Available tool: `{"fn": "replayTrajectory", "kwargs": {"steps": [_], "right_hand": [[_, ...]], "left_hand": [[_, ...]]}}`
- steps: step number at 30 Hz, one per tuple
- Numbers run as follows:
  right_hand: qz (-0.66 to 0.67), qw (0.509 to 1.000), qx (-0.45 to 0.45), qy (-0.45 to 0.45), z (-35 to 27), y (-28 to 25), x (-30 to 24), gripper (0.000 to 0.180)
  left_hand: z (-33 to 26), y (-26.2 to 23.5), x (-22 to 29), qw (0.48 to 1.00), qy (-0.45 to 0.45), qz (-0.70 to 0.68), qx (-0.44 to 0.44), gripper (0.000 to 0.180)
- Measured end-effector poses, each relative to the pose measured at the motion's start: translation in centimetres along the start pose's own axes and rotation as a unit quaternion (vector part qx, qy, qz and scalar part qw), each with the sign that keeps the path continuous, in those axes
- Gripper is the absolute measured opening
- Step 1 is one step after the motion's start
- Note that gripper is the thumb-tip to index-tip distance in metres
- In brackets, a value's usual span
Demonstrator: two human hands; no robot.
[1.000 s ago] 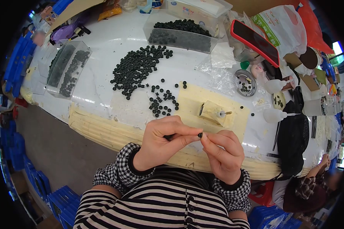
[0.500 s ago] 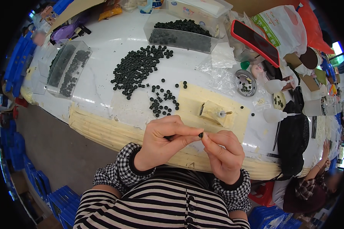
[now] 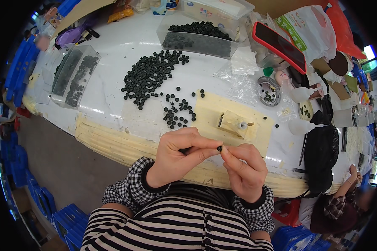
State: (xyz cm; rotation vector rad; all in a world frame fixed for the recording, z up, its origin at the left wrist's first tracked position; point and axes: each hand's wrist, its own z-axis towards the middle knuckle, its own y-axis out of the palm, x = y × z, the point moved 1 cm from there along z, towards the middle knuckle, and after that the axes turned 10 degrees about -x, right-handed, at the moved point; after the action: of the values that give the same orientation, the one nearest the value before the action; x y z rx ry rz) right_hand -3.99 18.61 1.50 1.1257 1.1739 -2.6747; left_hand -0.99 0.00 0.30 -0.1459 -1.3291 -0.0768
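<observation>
Left hand [image 3: 178, 157] curled, right hand [image 3: 243, 169] pinching small black piece [image 3: 219, 148] between fingertips | held over near table edge [image 3: 113, 144] (padded, yellowish) | loose black pieces [image 3: 148, 77] heaped well beyond.

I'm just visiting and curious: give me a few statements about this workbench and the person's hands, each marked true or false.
1. Both hands pinch one small black piece between them. True.
2. The left hand lies flat on the table. False: it is raised, fingertips meeting the right hand.
3. A loose pile of black pieces lies on the white table. True.
4. The clear tray at the far edge is empty. False: it holds black pieces.
5. The sleeves are plain red. False: they are black-and-white checked.
</observation>
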Motion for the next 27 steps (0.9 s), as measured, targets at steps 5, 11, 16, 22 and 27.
{"fn": "replayTrajectory", "kwargs": {"steps": [5, 11, 16, 22, 27], "right_hand": [[0.000, 1.000, 0.002, -0.001, 0.06, -0.01, -0.07, 0.043], [-0.003, 1.000, 0.007, -0.006, 0.03, -0.05, -0.07, 0.043], [-0.002, 1.000, 0.012, -0.005, 0.03, -0.04, -0.06, 0.041], [-0.006, 1.000, 0.007, -0.010, -0.08, -0.09, 0.02, 0.041], [0.000, 1.000, -0.005, -0.012, -0.06, -0.23, 0.08, 0.042]], "left_hand": [[0.00, 0.05, 0.00, 1.000, -0.007, -0.018, 0.003, 0.018], [-0.01, 0.01, -0.05, 1.000, -0.004, -0.016, 0.002, 0.019], [0.04, 0.11, -0.03, 1.000, 0.003, 0.002, 0.004, 0.020], [0.05, 0.15, 0.12, 1.000, 0.009, 0.012, 0.006, 0.021], [0.10, 0.10, 0.40, 0.999, 0.018, 0.029, 0.006, 0.022]]}}
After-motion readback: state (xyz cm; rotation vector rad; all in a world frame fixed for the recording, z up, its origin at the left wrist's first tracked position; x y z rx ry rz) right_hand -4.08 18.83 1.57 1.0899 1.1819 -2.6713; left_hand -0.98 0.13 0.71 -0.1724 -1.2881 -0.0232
